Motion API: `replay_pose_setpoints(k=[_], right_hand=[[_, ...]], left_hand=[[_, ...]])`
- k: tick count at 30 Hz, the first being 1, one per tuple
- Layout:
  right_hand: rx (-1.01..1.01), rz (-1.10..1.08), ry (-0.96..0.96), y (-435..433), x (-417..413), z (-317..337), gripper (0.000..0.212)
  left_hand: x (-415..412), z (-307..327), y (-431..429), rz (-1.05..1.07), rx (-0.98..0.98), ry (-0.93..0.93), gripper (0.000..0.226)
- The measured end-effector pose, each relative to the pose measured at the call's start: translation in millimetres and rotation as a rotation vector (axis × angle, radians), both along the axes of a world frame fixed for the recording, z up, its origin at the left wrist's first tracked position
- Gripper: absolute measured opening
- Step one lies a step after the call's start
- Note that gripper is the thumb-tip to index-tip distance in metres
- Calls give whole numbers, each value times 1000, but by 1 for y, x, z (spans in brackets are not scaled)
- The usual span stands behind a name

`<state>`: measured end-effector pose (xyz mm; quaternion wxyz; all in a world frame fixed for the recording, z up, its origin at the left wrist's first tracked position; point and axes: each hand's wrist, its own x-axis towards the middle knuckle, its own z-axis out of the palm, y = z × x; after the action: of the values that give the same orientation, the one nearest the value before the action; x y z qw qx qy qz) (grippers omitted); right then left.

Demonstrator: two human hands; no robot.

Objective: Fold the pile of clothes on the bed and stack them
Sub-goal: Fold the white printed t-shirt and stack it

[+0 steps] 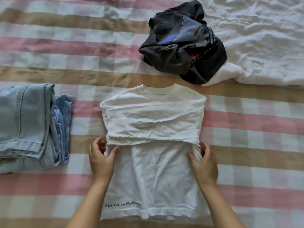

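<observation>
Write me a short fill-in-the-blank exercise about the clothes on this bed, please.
1. The left hand and right hand each grip a side edge of the T-shirt, whose colour is ____.
2. The folded jeans lie to the ____ of the T-shirt.
3. The crumpled dark garment beyond the collar is not yet ____.
Missing words: white; left; folded.

Pink, tan and white checked bedsheet (49, 46), rumpled white duvet (263, 38) far right.
</observation>
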<state>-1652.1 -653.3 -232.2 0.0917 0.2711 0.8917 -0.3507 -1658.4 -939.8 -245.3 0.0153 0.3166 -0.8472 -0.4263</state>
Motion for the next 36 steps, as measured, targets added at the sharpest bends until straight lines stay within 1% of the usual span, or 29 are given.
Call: replay_pose_setpoints(k=[2,4,6,9,11,12,13,14,17,20,23,24,27,29,30,32,34,36], right_hand=[[14,-44,-82,7,24,4,39],[37,-47,-131,14,50,8,28],[6,-72,-141,22,77,11,26],[-107,-133,-143,33,115,11,28],[-151,-158,-130,39,141,9,22],[-161,-189,-119,42,149,7,15],[-178,-229,-105,44,157,6,7],[-203,-277,-85,48,162,4,6],[-260,-415,-13,62,169,0,8],[-280,-452,7,74,177,-8,9],[-272,-398,-7,78,182,-13,5],[-270,-375,-11,78,182,-13,8],[-250,-311,-6,80,181,-8,14],[-224,-239,-9,81,179,0,9],[-232,-181,-8,82,177,4,9],[-250,-44,-45,86,172,9,32],[-261,96,-125,92,165,13,53],[-242,225,-205,98,157,14,63]], left_hand=[[27,0,-1,-2,0,-56,52],[54,2,-3,14,-23,-92,41],[77,6,-5,32,-42,-119,29],[110,11,-8,97,-46,-165,17],[130,11,-10,131,-16,-188,9],[138,10,-12,139,1,-194,6],[145,9,-13,144,15,-194,5],[150,8,-14,152,28,-189,5],[160,3,-21,203,58,-138,7],[172,-4,-26,200,82,-108,5],[182,-8,-27,130,107,-115,5],[184,-8,-28,122,133,-112,6],[185,-3,-33,117,245,-116,21],[184,1,-35,92,343,-128,22],[182,3,-36,79,405,-149,29],[179,7,-42,-10,478,-213,45],[174,12,-48,-161,492,-287,57],[169,15,-52,-254,553,-343,63]])
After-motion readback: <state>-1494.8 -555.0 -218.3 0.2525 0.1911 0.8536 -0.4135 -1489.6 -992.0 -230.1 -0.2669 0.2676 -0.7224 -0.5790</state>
